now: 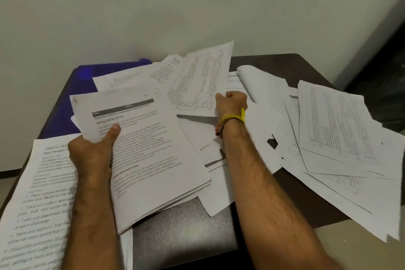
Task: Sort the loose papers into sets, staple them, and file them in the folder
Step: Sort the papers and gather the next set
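My left hand [94,149] grips a thin stack of printed pages [151,155], thumb on top, held above the table's front left. My right hand [232,102] is closed on the lower edge of a sheet with a printed table [199,81], which is lifted and tilted up toward the wall. A blue folder [87,76] lies at the back left, partly under loose papers. Many loose sheets [335,129] are spread over the right half of the table. No stapler is visible.
The dark table [186,234] stands against a pale wall. A printed sheet [41,199] lies at the front left, hanging over the edge. Papers at the right overhang the table's edge [372,215]. A dark object sits on the floor at far right [385,85].
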